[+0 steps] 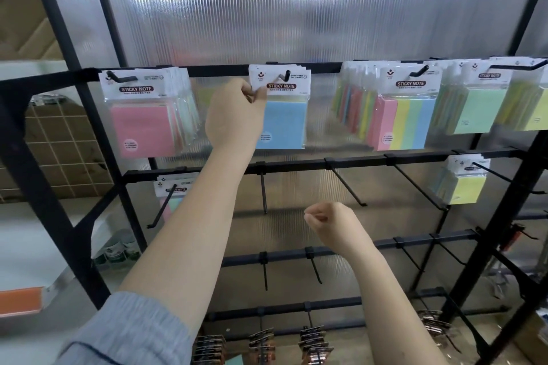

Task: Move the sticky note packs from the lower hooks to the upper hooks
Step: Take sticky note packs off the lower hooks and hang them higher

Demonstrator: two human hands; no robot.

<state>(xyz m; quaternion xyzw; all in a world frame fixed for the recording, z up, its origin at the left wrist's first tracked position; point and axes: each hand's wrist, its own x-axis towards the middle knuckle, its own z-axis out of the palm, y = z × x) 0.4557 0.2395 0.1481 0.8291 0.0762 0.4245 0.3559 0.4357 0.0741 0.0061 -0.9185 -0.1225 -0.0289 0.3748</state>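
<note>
My left hand (237,111) pinches the left edge of a blue sticky note pack (283,115) that hangs on an upper hook (285,75). My right hand (329,224) hovers lower, in front of the bare lower hooks (347,185), fingers curled and holding nothing. Upper hooks also carry pink packs (142,124), multicolour packs (406,121) and green packs (477,109). On the lower rail, one pack hangs at the left (170,194), partly behind my left forearm, and a yellow pack (464,184) hangs at the right.
A black metal rack frame (53,133) stands before a ribbed translucent panel (267,9). Further rails (296,255) below carry bare hooks, and small dark carded items (261,344) hang near the bottom. A white shelf with an orange edge (20,299) is at the left.
</note>
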